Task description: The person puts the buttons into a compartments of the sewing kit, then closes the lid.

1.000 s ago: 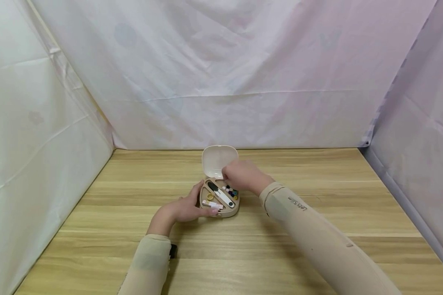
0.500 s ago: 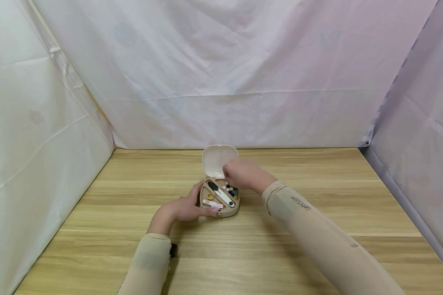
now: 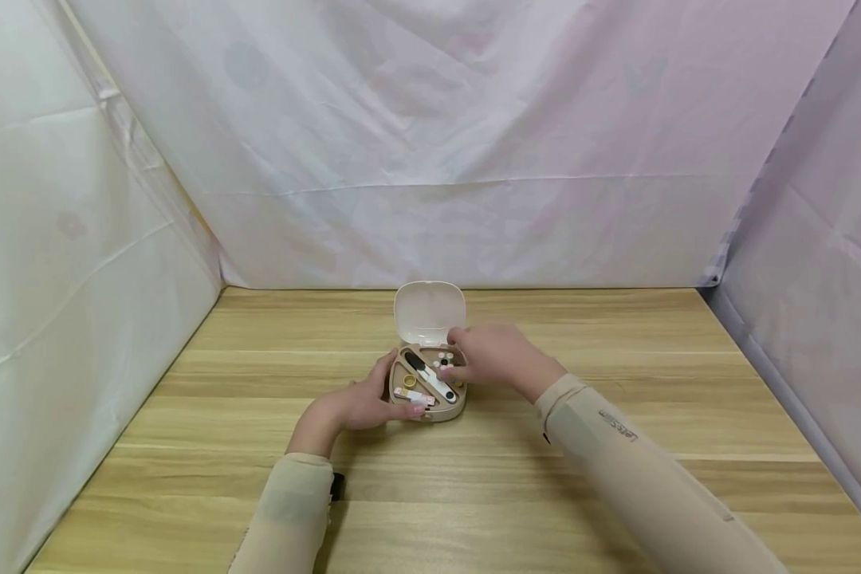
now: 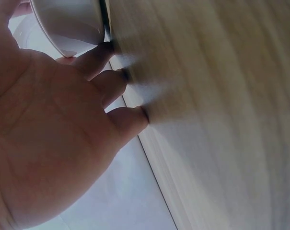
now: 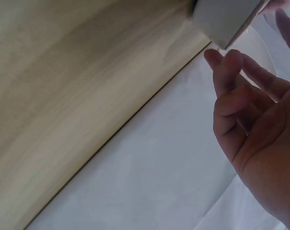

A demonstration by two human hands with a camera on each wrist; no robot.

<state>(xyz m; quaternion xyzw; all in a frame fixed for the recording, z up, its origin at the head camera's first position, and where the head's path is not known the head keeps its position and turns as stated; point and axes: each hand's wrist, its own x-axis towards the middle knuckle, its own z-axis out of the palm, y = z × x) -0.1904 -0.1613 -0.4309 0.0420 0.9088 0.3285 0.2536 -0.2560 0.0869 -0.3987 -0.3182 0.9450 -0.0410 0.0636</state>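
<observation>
A small beige sewing kit box sits on the table, its whitish lid raised at the back. My left hand holds the box's left side, thumb at the front edge; in the left wrist view its other fingertips rest on the table. Over the right compartment is my right hand, thumb and index finger spread, partly covering small white and dark pieces. In the right wrist view its fingers bend loosely beside the box. Black-and-white thread snips lie diagonally, left of them a gold ring and a pink-white strip.
The wood-grain table stretches around the box. Pale cloth curtains hang behind it and on both sides. A black object shows at the left sleeve.
My right hand has moved right and slightly toward me, its thumb and index finger now apart, and white pieces show in the back of the right compartment. The left hand has stayed put.
</observation>
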